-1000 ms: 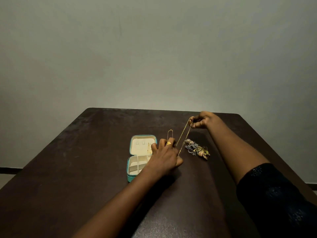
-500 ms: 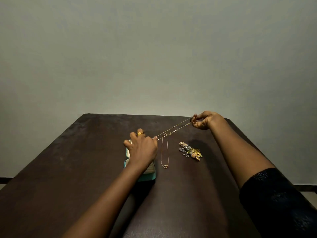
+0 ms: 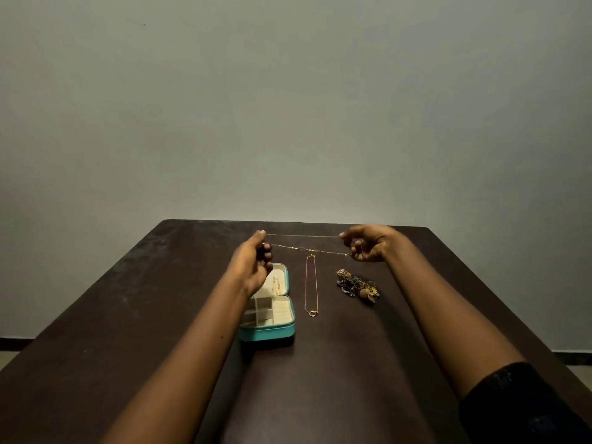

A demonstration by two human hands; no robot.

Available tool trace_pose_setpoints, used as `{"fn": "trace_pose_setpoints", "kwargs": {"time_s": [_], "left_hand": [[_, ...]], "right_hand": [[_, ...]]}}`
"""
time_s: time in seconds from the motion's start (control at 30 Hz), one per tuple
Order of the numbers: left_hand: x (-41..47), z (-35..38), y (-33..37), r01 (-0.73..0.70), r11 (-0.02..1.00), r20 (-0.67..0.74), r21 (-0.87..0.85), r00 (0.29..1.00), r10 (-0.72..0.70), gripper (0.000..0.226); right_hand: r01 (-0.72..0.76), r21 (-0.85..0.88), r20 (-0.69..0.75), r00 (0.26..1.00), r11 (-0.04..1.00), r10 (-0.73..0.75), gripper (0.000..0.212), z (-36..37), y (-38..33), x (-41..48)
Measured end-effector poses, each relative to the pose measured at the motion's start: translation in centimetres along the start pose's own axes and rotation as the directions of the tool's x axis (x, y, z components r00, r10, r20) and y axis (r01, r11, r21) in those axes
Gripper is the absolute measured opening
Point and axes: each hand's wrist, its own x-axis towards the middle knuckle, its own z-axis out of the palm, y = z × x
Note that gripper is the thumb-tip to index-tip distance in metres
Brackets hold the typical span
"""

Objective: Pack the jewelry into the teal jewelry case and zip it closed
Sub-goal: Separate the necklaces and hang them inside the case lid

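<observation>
Dark surface [image 3: 160,315], grey wall [image 3: 288,107] behind. Each hand's grip pinches one end of the gold chain [image 3: 307,249]: left hand [image 3: 253,261] and right hand [image 3: 368,243] now hold it level and taut, where it slanted before. The left hand has lifted off the teal jewelry case [image 3: 267,333], open just below it. Right of the case lie a second necklace [image 3: 311,286] and a heap of small jewelry [image 3: 357,286].

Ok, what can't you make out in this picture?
Head view:
Case: left side hidden behind the left hand and forearm.
Chain stretched between left hand and right hand: too thin to show its clasp.
Pile of small jewelry: too small and dim to count.
Right sleeve: cut off by the frame's edge.
</observation>
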Motion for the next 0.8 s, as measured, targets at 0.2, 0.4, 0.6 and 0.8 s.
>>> {"fn": "trace_pose_setpoints", "kwargs": {"time_s": [0.2,0.4,0.6,0.8], "left_hand": [[0.2,0.1,0.5,0.001,0.904,-0.127,-0.428,0.990,-0.061,0.023],[-0.1,0.4,0.4,-0.046,0.943,-0.200,-0.329,0.980,-0.022,0.025],[-0.4,-0.8,0.3,-0.019,0.918,-0.258,-0.395,0.962,-0.091,0.028],[-0.8,-0.9,-0.5,0.036,0.949,-0.215,-0.314,0.971,-0.108,0.033]], "right_hand": [[0.087,-0.186,-0.077,0.992,0.979,-0.103,0.016,2.7,2.3,-1.5],[0.041,-0.050,-0.070,0.997,0.998,-0.045,0.025,4.2,2.7,-2.0],[-0.059,0.056,0.018,0.998,0.997,0.058,0.028,4.8,3.1,-2.3],[-0.069,0.095,-0.037,0.997,0.993,0.072,0.032,5.4,3.2,-2.4]]}}
